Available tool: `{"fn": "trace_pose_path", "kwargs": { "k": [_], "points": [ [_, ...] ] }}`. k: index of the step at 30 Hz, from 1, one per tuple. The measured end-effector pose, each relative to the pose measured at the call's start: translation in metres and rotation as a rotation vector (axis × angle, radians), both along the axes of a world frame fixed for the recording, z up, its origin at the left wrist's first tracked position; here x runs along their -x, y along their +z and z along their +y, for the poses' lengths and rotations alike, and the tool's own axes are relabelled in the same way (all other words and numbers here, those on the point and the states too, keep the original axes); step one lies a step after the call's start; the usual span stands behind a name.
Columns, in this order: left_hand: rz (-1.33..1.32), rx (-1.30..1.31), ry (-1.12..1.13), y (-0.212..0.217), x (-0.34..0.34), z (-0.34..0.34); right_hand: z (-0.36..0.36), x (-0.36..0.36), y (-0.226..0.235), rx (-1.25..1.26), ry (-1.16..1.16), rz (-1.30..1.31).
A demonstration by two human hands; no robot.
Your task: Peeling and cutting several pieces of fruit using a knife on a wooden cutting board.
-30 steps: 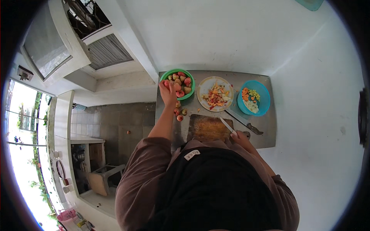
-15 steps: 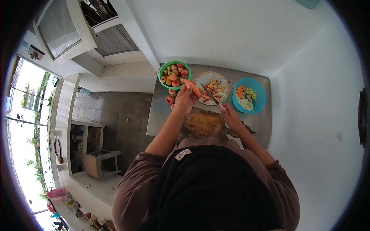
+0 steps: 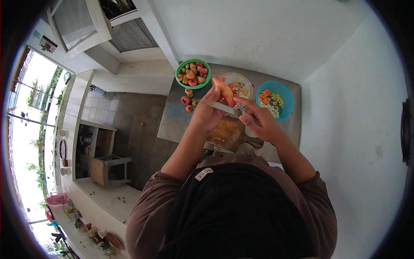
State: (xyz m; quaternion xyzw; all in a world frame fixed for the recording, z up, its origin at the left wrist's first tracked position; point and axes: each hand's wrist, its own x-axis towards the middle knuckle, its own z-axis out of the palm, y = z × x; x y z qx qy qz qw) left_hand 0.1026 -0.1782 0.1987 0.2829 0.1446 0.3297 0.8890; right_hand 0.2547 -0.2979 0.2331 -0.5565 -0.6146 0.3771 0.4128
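My left hand (image 3: 205, 113) is closed around a long, curved, orange, carrot-like piece (image 3: 224, 91), tilted up and away from me. In my right hand (image 3: 261, 118) is a knife (image 3: 223, 107), its blade pointing left across my left palm, below the piece. My right fingertips reach the piece's lower end; whether they press on it I cannot tell. Just beyond my hands, a plate (image 3: 247, 82) with peelings and scraps is partly hidden by the piece. Under my hands lies a stained wooden cutting board (image 3: 228, 134) with a dark handle.
On the metal table (image 3: 172, 123), a green basket (image 3: 177, 81) holds red-green fruits, with several loose fruits (image 3: 186, 100) beside it. At right, a blue bowl (image 3: 289, 113) holds orange, green and white cut pieces. White walls (image 3: 345, 112) border the table. A chair (image 3: 98, 171) stands at left.
My hands have come together nearer the cutting board. The knife has swung from pointing away over the plate to lying leftward below the orange piece.
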Motion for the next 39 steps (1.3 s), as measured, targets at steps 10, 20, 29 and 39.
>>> {"fn": "trace_pose_path", "kwargs": {
  "k": [10, 20, 29, 39],
  "points": [
    [-0.057, -0.014, -0.093, 0.016, 0.007, -0.02, -0.008, -0.007, 0.024, -0.1, 0.057, -0.341],
    [-0.037, -0.004, 0.013, 0.014, 0.0, -0.037, -0.019, 0.0, 0.017, -0.279, -0.031, -0.6],
    [-0.059, 0.013, 0.057, 0.019, -0.007, -0.041, -0.025, 0.004, 0.021, -0.326, -0.124, -0.596],
    [-0.062, -0.011, -0.046, 0.007, -0.019, -0.056, -0.019, 0.001, 0.025, -0.419, -0.229, -0.407]
  ]
}}
